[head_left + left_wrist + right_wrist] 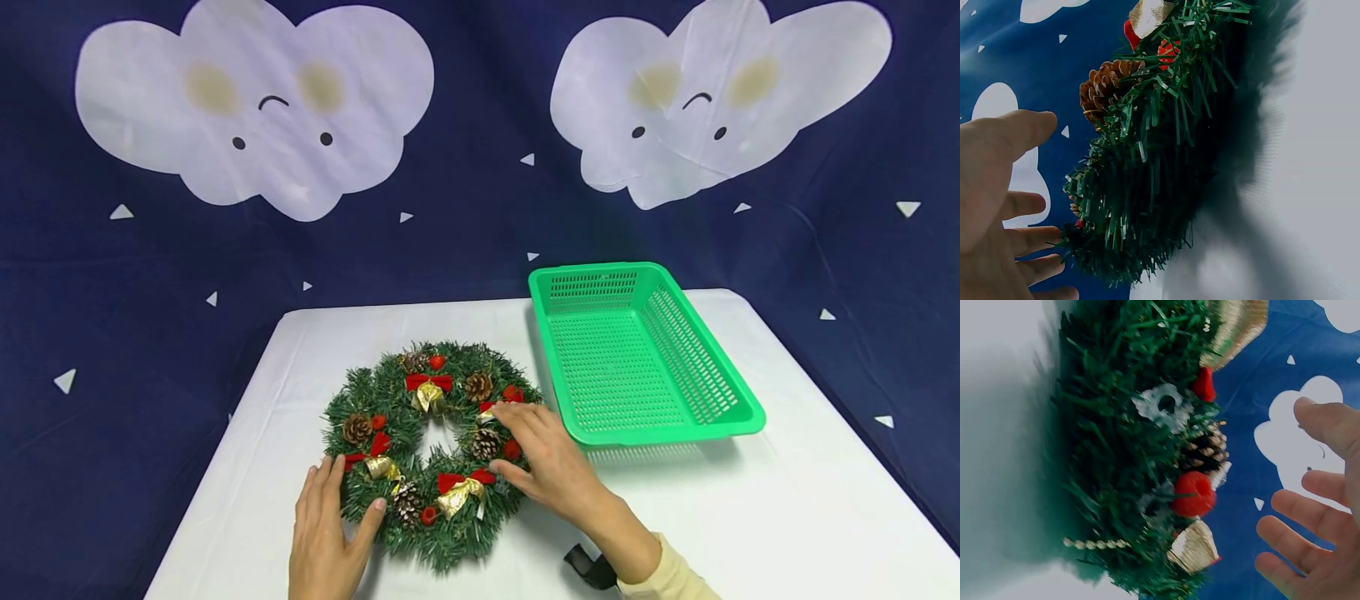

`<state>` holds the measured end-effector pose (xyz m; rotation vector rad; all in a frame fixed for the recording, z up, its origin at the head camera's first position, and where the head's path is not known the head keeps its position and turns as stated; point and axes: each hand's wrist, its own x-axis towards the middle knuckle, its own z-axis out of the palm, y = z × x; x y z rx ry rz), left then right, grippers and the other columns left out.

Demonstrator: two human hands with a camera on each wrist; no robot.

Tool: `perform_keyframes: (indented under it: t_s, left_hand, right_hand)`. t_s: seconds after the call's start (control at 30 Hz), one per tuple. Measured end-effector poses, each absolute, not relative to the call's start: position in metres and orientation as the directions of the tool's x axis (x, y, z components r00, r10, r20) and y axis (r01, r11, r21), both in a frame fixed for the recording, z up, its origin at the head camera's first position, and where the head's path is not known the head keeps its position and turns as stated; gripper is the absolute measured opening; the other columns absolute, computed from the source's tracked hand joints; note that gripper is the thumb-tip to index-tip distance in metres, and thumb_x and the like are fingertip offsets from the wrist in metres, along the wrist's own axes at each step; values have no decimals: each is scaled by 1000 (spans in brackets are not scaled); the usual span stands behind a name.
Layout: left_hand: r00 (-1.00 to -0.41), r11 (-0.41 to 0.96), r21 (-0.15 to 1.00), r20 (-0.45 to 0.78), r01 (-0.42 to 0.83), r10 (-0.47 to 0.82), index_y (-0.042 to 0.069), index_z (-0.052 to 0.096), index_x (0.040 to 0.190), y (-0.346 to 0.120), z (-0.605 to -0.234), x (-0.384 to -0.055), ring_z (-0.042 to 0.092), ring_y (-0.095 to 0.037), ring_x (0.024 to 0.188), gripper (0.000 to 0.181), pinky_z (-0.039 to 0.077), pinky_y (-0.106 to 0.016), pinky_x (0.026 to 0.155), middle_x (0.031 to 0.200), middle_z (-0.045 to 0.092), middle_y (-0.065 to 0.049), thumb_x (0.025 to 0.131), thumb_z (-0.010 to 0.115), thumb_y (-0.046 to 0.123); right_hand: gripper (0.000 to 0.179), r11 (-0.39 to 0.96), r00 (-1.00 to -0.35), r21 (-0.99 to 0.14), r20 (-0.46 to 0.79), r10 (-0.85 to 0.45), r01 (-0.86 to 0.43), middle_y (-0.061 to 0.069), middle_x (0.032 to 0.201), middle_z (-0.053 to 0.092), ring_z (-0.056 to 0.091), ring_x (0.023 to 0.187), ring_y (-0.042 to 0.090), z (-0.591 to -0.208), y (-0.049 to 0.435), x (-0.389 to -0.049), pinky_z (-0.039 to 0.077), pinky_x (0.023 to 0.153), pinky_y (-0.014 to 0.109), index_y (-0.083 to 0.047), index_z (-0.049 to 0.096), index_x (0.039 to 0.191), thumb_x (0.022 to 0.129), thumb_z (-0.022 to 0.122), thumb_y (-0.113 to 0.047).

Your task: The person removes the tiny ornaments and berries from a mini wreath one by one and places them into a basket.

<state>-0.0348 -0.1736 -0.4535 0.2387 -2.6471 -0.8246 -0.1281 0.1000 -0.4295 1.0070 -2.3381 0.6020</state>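
A green Christmas wreath [457,542] lies on the white table, trimmed with pinecones [478,386], red berries and gold bells with red bows [467,492]. At its left edge is my left hand [326,533], fingers extended and thumb spread towards the lower left of the wreath. My right hand [558,462] reaches over the right edge, with its fingers stretched above a pinecone and a red bow. In the left wrist view, the left fingers [1038,240] spread beside the greenery. The right wrist view shows the right fingers [1304,515] apart from a red berry [1194,494].
A green plastic basket [558,379] with slotted sides stands behind and right of the wreath. Under the right wrist is a black strap-like piece [590,568]. A dark blue cloth [480,167] with white clouds hangs behind the white table [810,500].
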Motion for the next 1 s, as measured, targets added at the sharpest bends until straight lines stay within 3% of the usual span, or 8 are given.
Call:
perform_keyframes:
  t_s: [0.4,1.0]
  left_hand:
    - [-920,776,630,291,-23,-263,5,36,145,-175,-460,-38,29,-38,138,78,32,-61,104,146,38,-19,81,73,31]
    - [-937,756,650,210,-78,-278,5,36,144,-177,-465,-40,28,-39,138,79,31,-61,106,149,35,-16,81,74,34]
  right_hand:
    - [67,608,-575,-199,632,-520,-769,9,121,63,58,110,22,-442,92,-131,53,92,37,-2,56,124,69,80,-31]
    - [60,623,-643,-283,594,-483,-729,4,116,64,58,107,18,-448,87,-135,52,91,36,-7,58,122,71,80,-29]
